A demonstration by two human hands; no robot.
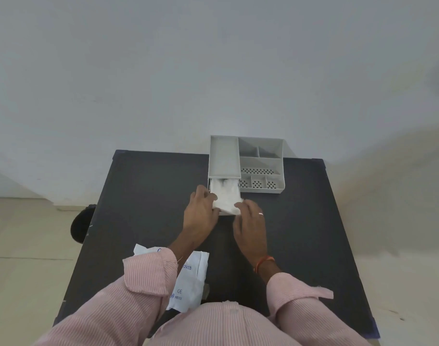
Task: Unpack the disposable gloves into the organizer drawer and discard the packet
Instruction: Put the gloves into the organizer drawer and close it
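A grey organizer stands at the far middle of the dark table. Its drawer is pulled out toward me and is filled with a wad of clear white disposable gloves. My left hand rests on the drawer's left front corner, fingers touching the gloves. On the right front corner my right hand presses its fingertips onto the gloves. The flat white glove packet with blue print lies near the table's front edge, partly under my left sleeve.
A black round object sits on the floor beside the table's left edge. The organizer's top has several open compartments, some with perforated bottoms. A plain wall rises just behind the table.
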